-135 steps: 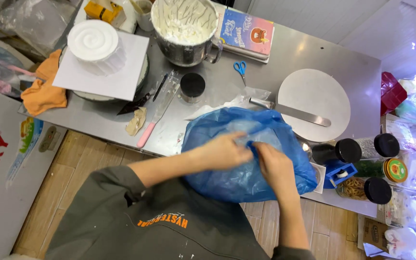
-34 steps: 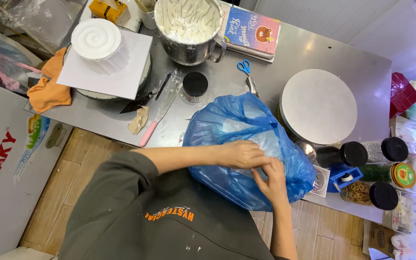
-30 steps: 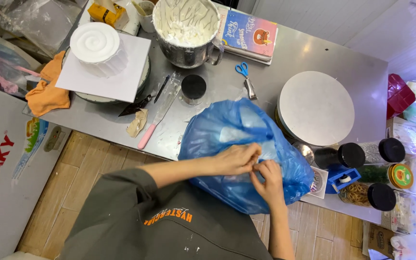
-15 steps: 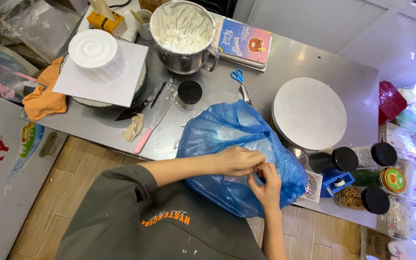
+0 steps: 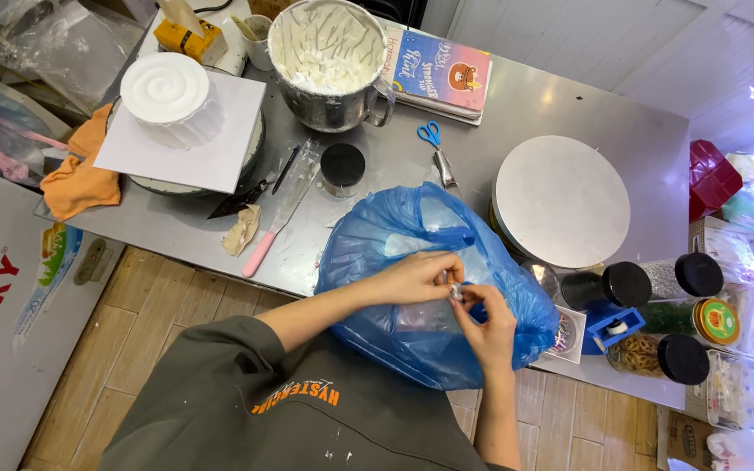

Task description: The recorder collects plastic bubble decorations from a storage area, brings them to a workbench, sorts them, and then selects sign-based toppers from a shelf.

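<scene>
Both hands meet over a blue plastic bag (image 5: 412, 262) at the near edge of the steel tabletop (image 5: 560, 105). Left hand (image 5: 412, 277) and right hand (image 5: 489, 321) each pinch a small silvery item (image 5: 455, 292) between closed fingertips. A white turntable (image 5: 562, 201) stands just beside.

Both hands, the left hand (image 5: 416, 277) and the right hand (image 5: 489, 316), sit hemmed in by the blue plastic bag (image 5: 394, 253), which bulges around them on every side. Beyond it, the scissors (image 5: 435, 148) and a black-lidded jar (image 5: 342, 167) block the way; to their right stands the white turntable (image 5: 562, 201) (black-capped bottles (image 5: 628, 283) crowd just beside it). Bare steel counter (image 5: 586, 113) opens farther ahead
</scene>
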